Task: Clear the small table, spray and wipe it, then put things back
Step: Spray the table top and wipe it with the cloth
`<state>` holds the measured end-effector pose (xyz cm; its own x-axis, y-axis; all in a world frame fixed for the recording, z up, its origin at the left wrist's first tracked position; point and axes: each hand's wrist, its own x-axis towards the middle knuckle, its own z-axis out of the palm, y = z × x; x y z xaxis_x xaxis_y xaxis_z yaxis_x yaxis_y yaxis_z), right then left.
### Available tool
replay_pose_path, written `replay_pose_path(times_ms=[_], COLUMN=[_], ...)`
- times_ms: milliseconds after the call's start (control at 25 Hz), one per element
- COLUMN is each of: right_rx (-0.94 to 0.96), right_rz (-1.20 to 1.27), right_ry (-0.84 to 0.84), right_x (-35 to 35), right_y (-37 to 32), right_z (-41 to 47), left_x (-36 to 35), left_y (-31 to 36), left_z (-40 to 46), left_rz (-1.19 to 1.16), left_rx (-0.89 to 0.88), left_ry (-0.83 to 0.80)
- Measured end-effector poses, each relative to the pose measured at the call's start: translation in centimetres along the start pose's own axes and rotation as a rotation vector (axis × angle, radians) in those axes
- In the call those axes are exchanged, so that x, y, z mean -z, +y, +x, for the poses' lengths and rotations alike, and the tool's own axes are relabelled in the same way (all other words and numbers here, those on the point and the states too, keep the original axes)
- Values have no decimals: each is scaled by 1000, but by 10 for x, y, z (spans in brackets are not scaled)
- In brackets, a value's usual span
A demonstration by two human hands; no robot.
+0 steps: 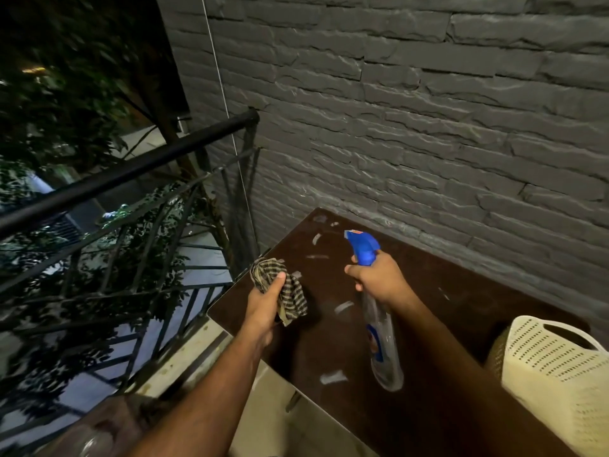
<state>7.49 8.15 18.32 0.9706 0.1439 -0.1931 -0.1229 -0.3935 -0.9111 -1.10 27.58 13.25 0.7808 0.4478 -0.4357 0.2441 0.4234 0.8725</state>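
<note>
A dark brown small table (421,344) stands against the grey brick wall, its glossy top marked with pale smears. My right hand (379,278) grips the neck of a clear spray bottle (382,344) with a blue trigger head, its nozzle pointing toward the table's far left corner. My left hand (267,300) holds a bunched checked cloth (288,288) above the table's left edge.
A cream perforated basket (557,374) sits at the table's right end. A black metal railing (125,179) runs along the left, with foliage beyond it. The grey brick wall (428,127) backs the table. A pale ledge and floor lie below.
</note>
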Motion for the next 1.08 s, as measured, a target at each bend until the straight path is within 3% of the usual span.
replay_pose_path(times_ms=[240, 600, 920, 1080], right_rx=[-71, -27, -42, -51], right_rz=[0, -30, -22, -14], right_ry=[237, 47, 49, 171], right_x=[-7, -74, -129, -141], right_y=[11, -5, -2, -3], right_z=[-16, -91, -157, -174], left_x=[28, 93, 172, 204], left_y=[-4, -3, -8, -12], left_z=[-13, -48, -94, -109], left_rz=[-49, -30, -33, -37], left_rx=[1, 10, 8, 19], left_ry=[13, 6, 35, 62])
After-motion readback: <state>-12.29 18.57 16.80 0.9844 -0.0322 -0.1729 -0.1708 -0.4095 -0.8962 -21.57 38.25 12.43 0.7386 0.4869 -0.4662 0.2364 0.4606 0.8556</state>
